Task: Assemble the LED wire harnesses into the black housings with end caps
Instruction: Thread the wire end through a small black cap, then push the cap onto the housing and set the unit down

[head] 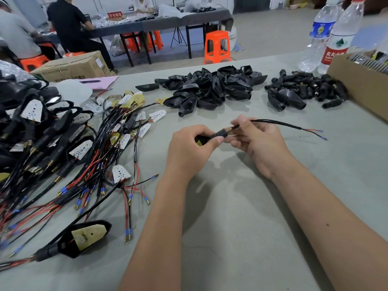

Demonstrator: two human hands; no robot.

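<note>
One unit is mid-assembly: the left hand (192,147) grips a black housing (202,140) with its fingers curled round it, while the right hand (255,136) pinches the sleeved wire harness (279,123) where it leaves the housing's neck, red and black leads trailing onto the grey felt-like table (241,217). To my eye the job is perhaps half done, with a tangle of finished units (35,131) at far left and one finished housing (84,238) near the front edge, yet loose harnesses (126,131), a heap of matte, shell-shaped empty housings (214,86) and a pile of stubby tubular end caps (308,89) remain
</note>
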